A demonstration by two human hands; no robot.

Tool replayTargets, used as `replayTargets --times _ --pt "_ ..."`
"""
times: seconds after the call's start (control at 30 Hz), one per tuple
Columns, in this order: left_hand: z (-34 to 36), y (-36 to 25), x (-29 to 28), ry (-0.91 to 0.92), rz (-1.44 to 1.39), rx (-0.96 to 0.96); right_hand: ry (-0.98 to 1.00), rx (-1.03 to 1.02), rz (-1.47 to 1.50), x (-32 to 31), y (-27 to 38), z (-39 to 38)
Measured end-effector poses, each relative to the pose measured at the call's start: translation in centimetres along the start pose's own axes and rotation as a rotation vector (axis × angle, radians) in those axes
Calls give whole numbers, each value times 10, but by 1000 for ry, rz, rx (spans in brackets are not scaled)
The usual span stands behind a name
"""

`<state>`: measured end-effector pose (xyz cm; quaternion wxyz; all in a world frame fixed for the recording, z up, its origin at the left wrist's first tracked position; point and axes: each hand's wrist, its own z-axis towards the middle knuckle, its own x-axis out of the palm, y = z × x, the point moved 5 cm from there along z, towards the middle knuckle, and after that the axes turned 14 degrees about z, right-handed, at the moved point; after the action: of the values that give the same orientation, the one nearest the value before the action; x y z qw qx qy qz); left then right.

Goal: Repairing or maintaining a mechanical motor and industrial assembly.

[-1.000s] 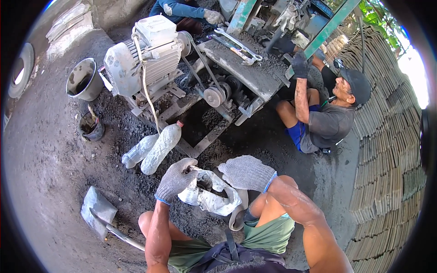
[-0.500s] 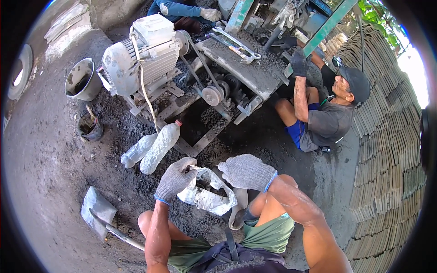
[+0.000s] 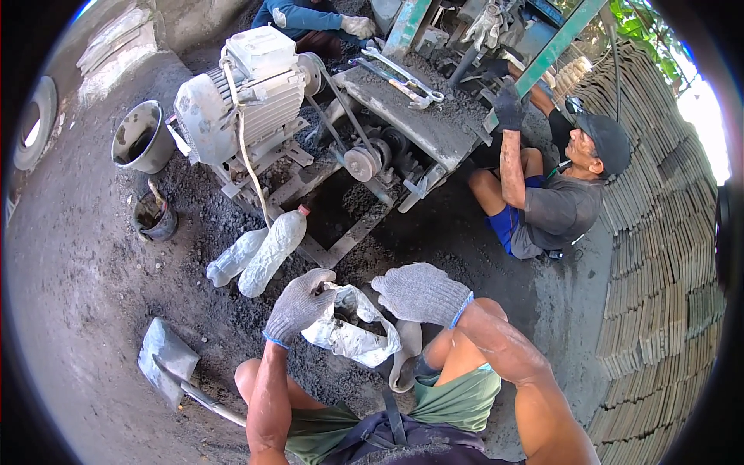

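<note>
Clamping 1 bag (image 3: 364,346) at its left edge, the left hand (image 3: 298,308) held fingers together; the right hand's (image 3: 422,296) grip could not be told. The bag was between the 2 hands. Farther left stood 2 buckets (image 3: 160,155), near 2 bottles (image 3: 273,253).

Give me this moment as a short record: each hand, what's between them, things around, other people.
Left hand: gloved, pinching the edge of a white bag
Right hand: gloved, at the bag's right side; grip unclear
Bag: crumpled, with a dark opening; contents unclear
Floor, left: red-capped bottle, shovel, bucket
Ahead: motor, wrenches
Others: capped co-worker, right; blue-sleeved person, top
</note>
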<state>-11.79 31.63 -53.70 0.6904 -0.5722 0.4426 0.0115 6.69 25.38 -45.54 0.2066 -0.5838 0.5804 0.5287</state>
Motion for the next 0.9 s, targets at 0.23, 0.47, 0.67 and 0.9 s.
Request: replayTargets --times 0.23,0.47,0.67,0.9 --pt "-1 0 -1 -17 11 29 17 -3 -39 1 1 2" --pt "-1 -4 -4 -10 24 8 -3 -41 -42 4 -2 3" --pt "-1 0 -3 -33 6 30 6 -36 -48 3 0 4" --pt "-1 2 -4 -36 -12 39 8 -36 -48 3 1 5"
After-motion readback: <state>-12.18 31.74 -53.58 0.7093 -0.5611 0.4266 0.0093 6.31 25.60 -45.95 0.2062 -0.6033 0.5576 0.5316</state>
